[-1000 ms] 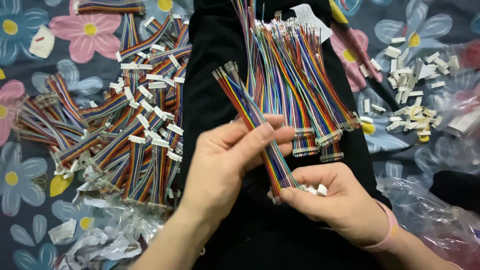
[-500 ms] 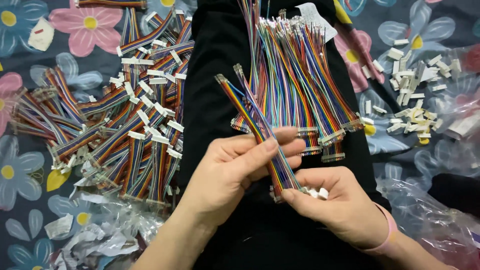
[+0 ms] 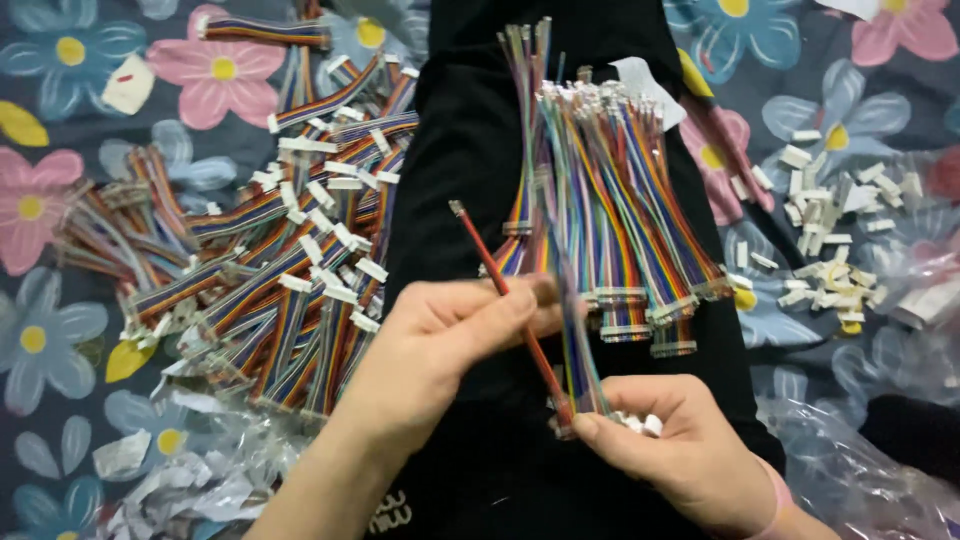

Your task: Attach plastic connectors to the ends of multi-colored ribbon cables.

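The rainbow wire strip [image 3: 580, 340] rising from the right hand [image 3: 690, 450] is smeared by motion, so its separate strands cannot be told apart above that hand's fingers. Its lower end and white connector [image 3: 640, 424] are mostly buried in the right hand's grip. The left hand [image 3: 440, 350] covers the stretch of the red wire [image 3: 500, 285] passing under its fingers. Both forearms are cut off by the bottom edge. To the right of the right hand, the clear plastic bag [image 3: 850, 480] runs out of view at the corner, its contents unreadable. Beyond the hands, the wire bundle [image 3: 620, 200] blurs at its upper tips.
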